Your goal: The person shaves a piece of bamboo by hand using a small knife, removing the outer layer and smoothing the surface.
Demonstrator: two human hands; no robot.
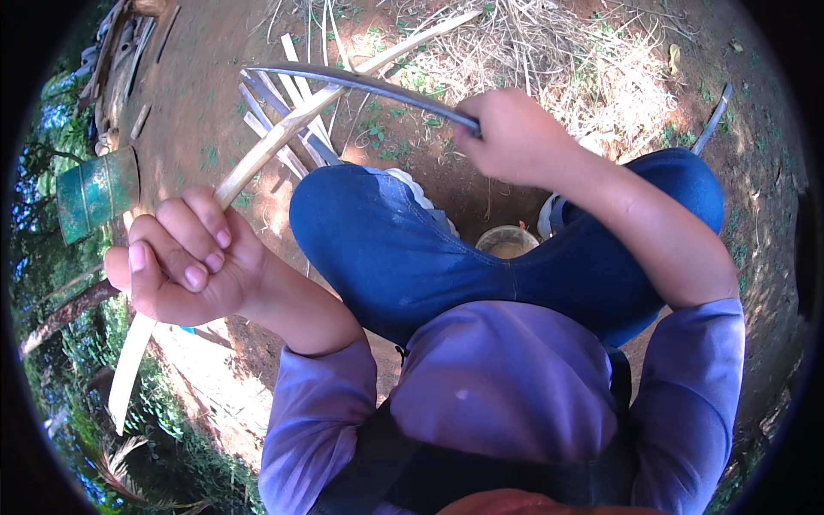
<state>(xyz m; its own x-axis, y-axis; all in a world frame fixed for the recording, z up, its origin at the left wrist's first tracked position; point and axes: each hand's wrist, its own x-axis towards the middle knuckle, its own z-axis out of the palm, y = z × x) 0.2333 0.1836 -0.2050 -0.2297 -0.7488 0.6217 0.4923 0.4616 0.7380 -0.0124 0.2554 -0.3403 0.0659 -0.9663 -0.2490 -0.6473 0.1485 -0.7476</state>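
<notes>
My left hand (196, 257) is closed around a long pale wooden strip (268, 148). One end of the strip hangs below my fist, and the other slants up and away to the right. In my right hand (515, 137) is a long knife with a slim, slightly curved blade (395, 91); its handle is hidden in my grip. The blade points left and crosses the strip well beyond my left hand. Whether the edge touches the wood, I cannot tell.
More split strips (292, 107) lie on the ground beyond my left knee. A heap of pale shavings (566, 69) spreads ahead. A small round container (507, 243) sits between my legs. At the left are a green metal drum (99, 194) and plants. Another long blade-like piece (714, 118) lies right.
</notes>
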